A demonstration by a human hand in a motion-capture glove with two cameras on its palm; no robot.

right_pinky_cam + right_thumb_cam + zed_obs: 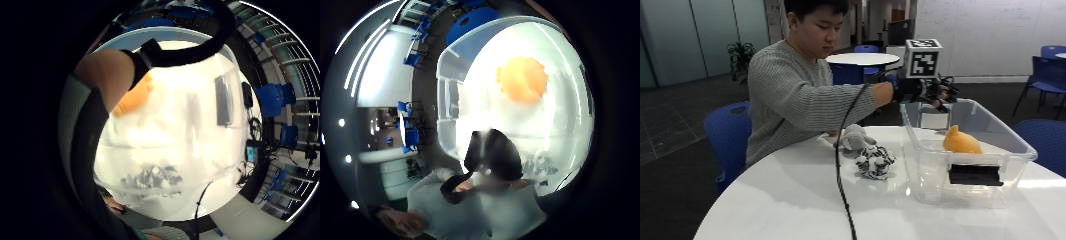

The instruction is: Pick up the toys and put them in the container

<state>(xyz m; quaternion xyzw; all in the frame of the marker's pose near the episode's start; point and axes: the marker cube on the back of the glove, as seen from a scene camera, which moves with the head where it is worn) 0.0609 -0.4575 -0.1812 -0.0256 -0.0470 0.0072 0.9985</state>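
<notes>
The gloved right hand (927, 91) is held above the container (1013, 136); whether its grip is open or closed cannot be told, the fingers being partly hidden.

Office lounge; whiteboard (986, 35), blue chairs (1047, 70).

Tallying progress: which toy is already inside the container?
The orange toy, sitting in the clear container; the zebra toy and grey toy lie on the table.
</notes>
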